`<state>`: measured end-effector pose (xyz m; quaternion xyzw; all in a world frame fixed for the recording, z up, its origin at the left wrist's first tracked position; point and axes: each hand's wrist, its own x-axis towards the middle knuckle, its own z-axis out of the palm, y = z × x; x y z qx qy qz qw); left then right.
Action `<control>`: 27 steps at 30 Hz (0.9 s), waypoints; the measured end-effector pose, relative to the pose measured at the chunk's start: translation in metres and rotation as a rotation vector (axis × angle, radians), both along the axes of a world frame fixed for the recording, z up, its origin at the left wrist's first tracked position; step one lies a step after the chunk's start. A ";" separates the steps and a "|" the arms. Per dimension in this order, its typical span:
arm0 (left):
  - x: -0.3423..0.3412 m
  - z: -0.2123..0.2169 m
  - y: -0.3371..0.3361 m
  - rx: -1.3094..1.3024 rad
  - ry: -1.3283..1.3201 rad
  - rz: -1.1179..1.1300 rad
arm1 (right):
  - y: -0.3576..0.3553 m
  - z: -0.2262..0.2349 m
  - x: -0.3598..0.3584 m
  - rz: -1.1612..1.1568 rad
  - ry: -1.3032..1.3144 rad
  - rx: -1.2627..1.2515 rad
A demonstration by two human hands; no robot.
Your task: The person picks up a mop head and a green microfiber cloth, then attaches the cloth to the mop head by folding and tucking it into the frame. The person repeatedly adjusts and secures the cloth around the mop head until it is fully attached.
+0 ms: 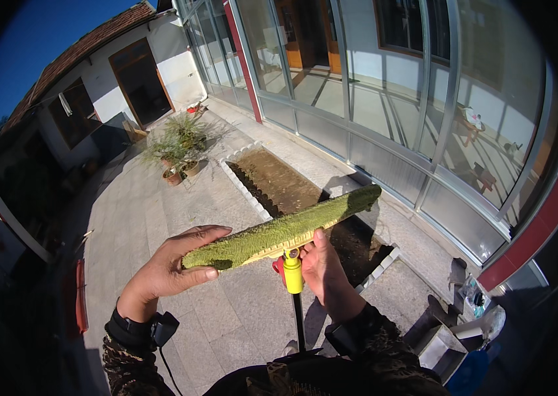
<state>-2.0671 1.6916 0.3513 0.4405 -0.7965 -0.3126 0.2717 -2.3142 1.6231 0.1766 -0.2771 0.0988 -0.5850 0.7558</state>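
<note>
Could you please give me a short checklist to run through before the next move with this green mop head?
1. Left hand grips one end of the green mop head: ok, thumb below, fingers over the top.
2. Right hand supports the head near the yellow joint: ok.
3. Yellow joint locked to the black pole: cannot tell.
4. Far end of the head free of the glass wall: ok, it hangs in the air.
5. Paved ground underfoot clear near the soil bed: cannot tell, the body hides the feet.

pole's (pixel 298 323) lower end behind sleeve
</note>
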 end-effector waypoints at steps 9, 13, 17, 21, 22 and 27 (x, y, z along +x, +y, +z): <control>-0.005 -0.023 0.005 -0.027 0.185 0.030 | -0.005 -0.007 0.002 0.074 -0.011 0.016; 0.000 -0.026 -0.001 -0.015 0.225 -0.003 | -0.005 -0.010 0.001 0.037 -0.002 -0.026; 0.003 -0.027 -0.004 -0.038 0.241 -0.077 | -0.004 -0.011 0.002 -0.011 -0.013 -0.064; 0.005 -0.029 -0.007 -0.060 0.250 -0.098 | -0.004 -0.009 0.001 0.007 -0.042 -0.092; 0.006 -0.030 -0.008 -0.067 0.250 -0.101 | -0.004 -0.009 0.000 0.006 -0.039 -0.090; 0.008 -0.034 -0.010 -0.089 0.268 -0.108 | 0.000 -0.005 -0.001 -0.034 -0.023 -0.141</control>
